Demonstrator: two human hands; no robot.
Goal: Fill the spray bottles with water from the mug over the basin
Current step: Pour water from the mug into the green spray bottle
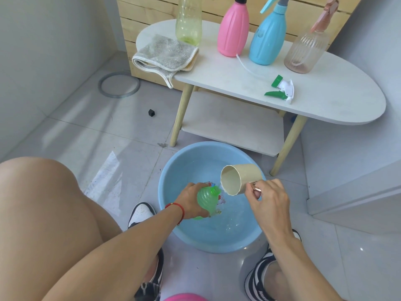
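Green ribbed spray bottle point(207, 197) sits in my left hand point(192, 199), grip wrapped tight around its body, neck tilted right over the blue basin point(171, 170) on the floor. My right hand point(268, 199) has its grip closed on the handle of the beige mug point(239, 179), tipped with its rim just beside the bottle's open mouth.

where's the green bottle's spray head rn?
The green-and-white spray head lies detached on the white table, right of centre in the head view, in front of the blue spray bottle and the clear ribbed bottle.
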